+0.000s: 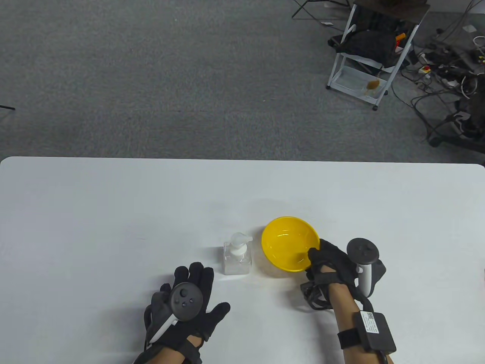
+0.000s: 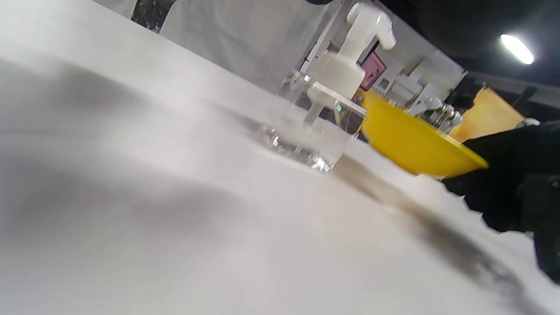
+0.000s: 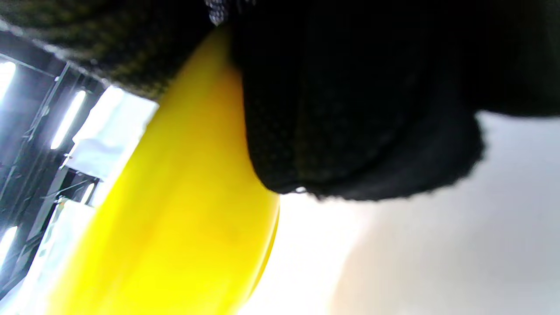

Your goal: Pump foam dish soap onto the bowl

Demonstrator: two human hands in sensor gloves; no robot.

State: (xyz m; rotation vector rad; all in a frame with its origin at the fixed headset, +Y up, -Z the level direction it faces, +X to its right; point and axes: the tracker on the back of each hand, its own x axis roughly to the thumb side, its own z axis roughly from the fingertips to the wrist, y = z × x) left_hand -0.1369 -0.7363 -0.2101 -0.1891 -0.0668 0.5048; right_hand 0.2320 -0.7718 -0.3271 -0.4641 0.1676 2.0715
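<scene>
The soap bottle [image 1: 237,256], clear with a white pump, is stood upright on the white worktop [image 1: 113,212], just beside the yellow bowl [image 1: 290,242]. The bowl is tilted and gripped at its near rim by the right hand [image 1: 333,265]. The left hand [image 1: 189,303] is laid flat with fingers spread, near the bottle but apart.

On the white table [image 1: 113,208], the clear square foam soap bottle with a white pump [image 1: 237,258] stands just left of the yellow plastic bowl [image 1: 288,242], its spout turned toward the bowl. The right hand [image 1: 333,265] grips the bowl's near right rim. The left hand [image 1: 189,303] lies flat, near and left of the bottle, apart from it.
</scene>
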